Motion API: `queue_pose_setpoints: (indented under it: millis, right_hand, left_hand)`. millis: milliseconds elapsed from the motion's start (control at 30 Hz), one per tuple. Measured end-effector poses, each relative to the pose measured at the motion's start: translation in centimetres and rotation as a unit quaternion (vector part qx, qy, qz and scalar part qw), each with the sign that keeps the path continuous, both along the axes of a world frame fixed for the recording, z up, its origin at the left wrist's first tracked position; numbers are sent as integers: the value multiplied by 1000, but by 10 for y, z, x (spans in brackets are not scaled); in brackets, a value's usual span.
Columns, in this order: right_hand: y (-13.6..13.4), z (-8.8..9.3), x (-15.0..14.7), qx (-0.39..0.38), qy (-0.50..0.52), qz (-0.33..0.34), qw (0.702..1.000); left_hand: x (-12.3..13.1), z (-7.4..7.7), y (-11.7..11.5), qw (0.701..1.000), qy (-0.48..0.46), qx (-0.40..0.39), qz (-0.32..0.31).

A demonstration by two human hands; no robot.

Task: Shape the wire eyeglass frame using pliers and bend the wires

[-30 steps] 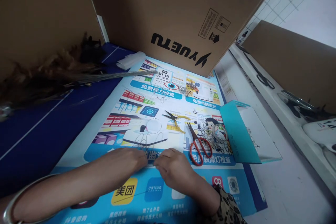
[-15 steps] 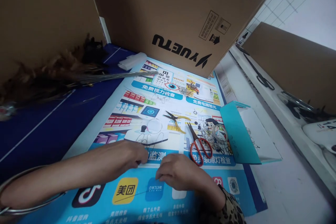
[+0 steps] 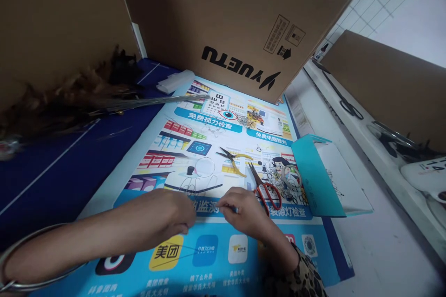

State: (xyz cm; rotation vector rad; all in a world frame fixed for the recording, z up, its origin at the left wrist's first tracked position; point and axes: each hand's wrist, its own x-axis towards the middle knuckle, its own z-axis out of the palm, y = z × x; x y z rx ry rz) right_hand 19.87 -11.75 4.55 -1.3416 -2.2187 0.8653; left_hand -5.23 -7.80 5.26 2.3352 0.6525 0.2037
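Note:
My left hand is closed over the lower middle of the printed poster, knuckles up, and hides whatever its fingers grip. To its right, my right hand has thumb and fingers pinched together; what they hold is too fine to make out. Thin dark lines like wire show below my left hand, their ends unclear. Bent pale wire pieces lie just beyond it. Red-handled scissors rest just beyond my right hand, partly covered by it. Yellow-handled pliers lie open farther up.
A coil of wire sits among tangled wire pieces near an open teal box. Long thin wires and brown feathers lie at left. A big cardboard box stands behind. A white roll lies before it.
My right hand has moved up and slightly right, and now covers part of the scissors' handles. My left hand has turned slightly and shifted a little lower. The thin dark lines have shifted.

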Motion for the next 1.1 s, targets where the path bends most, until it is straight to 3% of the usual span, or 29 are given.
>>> queue_pose_setpoints:
  millis: [167, 500, 667, 800, 900, 1000, 1100]
  right_hand:
    - [-3, -5, -5, 49, -21, 1, 999]
    - [-10, -8, -14, 72, -92, -35, 993]
    - [-9, -11, -20, 60, 0, -106, 993]
    - [-7, -17, -22, 27, 96, -172, 980]
    - [-4, -25, -25, -59, 204, -222, 952]
    - [-1, -31, -31, -179, 334, -249, 891]
    - [3, -32, -39, -233, 406, -260, 845]
  left_hand:
    - [10, 6, 4, 997, 45, 21, 61]
    - [25, 1, 0, 982, 137, 118, 55]
    - [24, -13, 2, 978, 112, 139, 105]
    - [22, -23, 6, 981, 78, 104, 145]
    - [22, -28, 9, 983, 15, 49, 178]
    - [23, -30, 12, 978, -55, -8, 203]
    - [25, -33, 15, 965, -96, -75, 234]
